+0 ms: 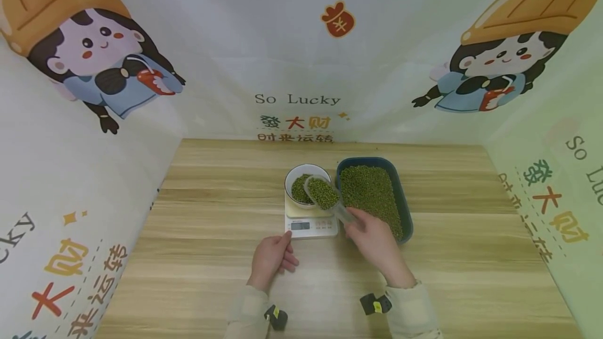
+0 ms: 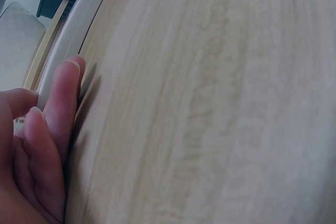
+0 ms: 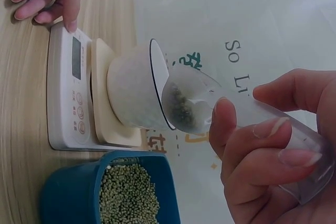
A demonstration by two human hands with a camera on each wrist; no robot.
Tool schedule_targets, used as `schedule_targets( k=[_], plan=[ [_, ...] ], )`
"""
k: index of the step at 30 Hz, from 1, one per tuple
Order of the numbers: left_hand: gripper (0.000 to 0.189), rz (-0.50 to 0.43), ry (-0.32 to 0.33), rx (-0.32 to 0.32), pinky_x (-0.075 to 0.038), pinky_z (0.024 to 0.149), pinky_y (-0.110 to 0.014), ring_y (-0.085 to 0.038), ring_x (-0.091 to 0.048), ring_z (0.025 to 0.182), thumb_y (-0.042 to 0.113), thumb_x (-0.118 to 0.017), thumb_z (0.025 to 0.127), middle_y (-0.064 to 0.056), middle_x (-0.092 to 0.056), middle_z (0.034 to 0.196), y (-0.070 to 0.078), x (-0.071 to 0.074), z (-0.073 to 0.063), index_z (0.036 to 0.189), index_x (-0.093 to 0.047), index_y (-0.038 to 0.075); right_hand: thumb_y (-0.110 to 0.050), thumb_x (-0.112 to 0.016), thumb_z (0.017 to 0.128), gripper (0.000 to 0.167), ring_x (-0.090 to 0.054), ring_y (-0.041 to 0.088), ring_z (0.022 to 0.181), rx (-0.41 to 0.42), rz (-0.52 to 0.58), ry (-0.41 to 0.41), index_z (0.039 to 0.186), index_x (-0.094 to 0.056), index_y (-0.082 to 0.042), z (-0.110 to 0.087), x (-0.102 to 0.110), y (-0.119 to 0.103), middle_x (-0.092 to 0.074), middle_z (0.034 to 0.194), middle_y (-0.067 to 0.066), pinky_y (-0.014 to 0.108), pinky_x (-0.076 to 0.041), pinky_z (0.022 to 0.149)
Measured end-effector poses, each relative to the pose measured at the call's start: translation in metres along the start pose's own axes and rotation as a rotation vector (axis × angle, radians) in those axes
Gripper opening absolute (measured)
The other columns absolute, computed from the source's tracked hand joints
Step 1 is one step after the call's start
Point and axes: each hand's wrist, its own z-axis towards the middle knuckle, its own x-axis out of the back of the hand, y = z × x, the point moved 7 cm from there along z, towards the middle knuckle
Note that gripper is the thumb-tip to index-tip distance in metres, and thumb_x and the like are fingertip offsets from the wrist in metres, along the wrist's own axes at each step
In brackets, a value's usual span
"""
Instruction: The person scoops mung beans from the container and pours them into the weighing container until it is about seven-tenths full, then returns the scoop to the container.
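My right hand [image 1: 374, 239] grips the handle of a clear plastic scoop [image 3: 210, 95]. Small green beans fill the scoop's bowl, which is over the right rim of a white bowl [image 1: 291, 176] with a dark rim line. More green beans [image 1: 299, 187] lie inside that bowl. Underneath it is a white kitchen scale [image 1: 311, 231] with a cream platform and a grey display; the digits are too small to read. At the scale's front left corner, my left hand [image 1: 273, 258] touches the edge with the thumb, its other fingers loosely bent beside the front side.
Right of the scale stands a dark blue tub [image 1: 409, 224] holding a broad layer of green beans. Everything rests on a wood-grain table [image 1: 207, 224]. Printed cloth [image 1: 226, 41] walls rise behind it and at both sides.
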Motion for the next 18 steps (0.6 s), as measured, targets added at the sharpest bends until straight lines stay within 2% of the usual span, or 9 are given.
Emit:
schedule_targets(
  k=[18],
  plan=[
    [0.057,0.006,0.006,0.004,-0.048,0.041,-0.029,-0.019,-0.062,0.05,0.057,-0.039,0.087,-0.005,-0.064,0.06,-0.0019,-0.0001,0.0012,0.075,-0.058,0.005,-0.022,-0.052,0.085,0.039,-0.037,0.013,0.043,0.003,-0.01,0.009,0.123,-0.052,-0.015,-0.0002,-0.0014,0.0035,-0.063,0.075,-0.003,0.028,-0.036,0.04]
  ],
)
